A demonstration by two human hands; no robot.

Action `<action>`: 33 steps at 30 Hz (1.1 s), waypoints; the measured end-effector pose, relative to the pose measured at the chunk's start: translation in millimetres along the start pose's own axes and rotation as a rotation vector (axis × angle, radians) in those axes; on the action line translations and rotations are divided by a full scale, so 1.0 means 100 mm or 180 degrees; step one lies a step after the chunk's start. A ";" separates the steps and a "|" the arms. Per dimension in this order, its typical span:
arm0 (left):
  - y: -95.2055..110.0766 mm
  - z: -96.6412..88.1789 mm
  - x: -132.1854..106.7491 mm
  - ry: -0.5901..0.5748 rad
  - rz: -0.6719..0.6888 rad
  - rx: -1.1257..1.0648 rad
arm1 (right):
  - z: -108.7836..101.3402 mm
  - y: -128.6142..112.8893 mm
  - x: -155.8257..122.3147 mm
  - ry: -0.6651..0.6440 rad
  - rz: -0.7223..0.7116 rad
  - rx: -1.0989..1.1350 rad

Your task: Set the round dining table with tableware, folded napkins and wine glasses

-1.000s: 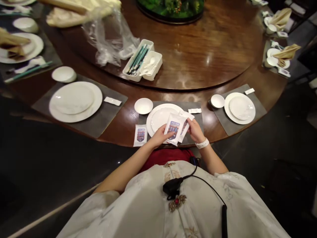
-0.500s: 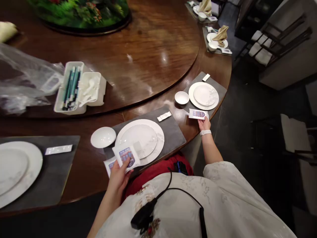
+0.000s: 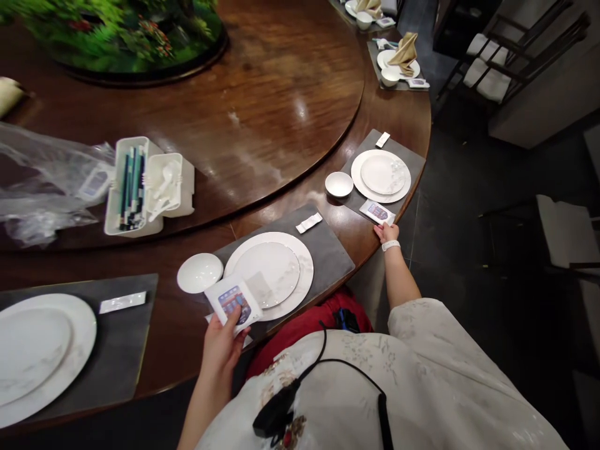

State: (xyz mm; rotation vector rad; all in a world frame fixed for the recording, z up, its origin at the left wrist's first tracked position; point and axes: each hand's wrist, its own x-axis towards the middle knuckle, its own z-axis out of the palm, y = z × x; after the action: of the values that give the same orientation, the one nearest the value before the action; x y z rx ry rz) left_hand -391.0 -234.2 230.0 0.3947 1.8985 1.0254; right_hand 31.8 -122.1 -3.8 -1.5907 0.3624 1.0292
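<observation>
My left hand (image 3: 224,340) is closed, thumb on top, around a white tissue packet (image 3: 229,299) with a printed blue and red picture. That packet is over the near left edge of a large white plate (image 3: 307,269) bearing a smaller marbled plate (image 3: 269,275). White edges of a second packet (image 3: 247,341) show beneath my hand; whether I hold it too is unclear. My right hand (image 3: 388,234) is at the table edge, fingers loosely apart, by another packet (image 3: 376,212) lying on the right placemat (image 3: 407,150), below its plates (image 3: 382,175).
White bowls (image 3: 200,273) and chopstick rests (image 3: 308,223) accompany the settings. On the turntable (image 3: 281,112) are a white caddy (image 3: 122,228) of wrapped chopsticks, a box of white spoons (image 3: 186,187), clear plastic bags (image 3: 42,162) and a green centrepiece (image 3: 140,37). Chairs (image 3: 562,231) stand to the right.
The packet in my right hand now lies turned on the right placemat, and my right fingers have drawn back from it. My left hand still holds its packet. The view has shifted slightly.
</observation>
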 end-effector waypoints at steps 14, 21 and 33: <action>-0.08 -0.46 -0.13 -0.0196 0.0086 -0.0211 | -0.04 -0.19 -0.50 -0.0086 -0.2751 -0.2585; 0.17 -0.79 -0.11 -0.1298 0.0369 -0.0331 | 1.07 0.49 -2.56 -0.4498 -0.1883 -0.2145; 0.14 -2.81 0.76 -0.0346 0.0466 -0.2144 | 1.78 2.70 -5.36 -0.4410 0.0323 -0.1841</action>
State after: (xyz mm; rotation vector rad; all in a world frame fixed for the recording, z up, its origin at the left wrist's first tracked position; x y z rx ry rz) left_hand -668.8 -317.1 264.6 0.1874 1.3358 1.6235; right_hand -538.6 -198.1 242.7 -0.9521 -0.8687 2.1430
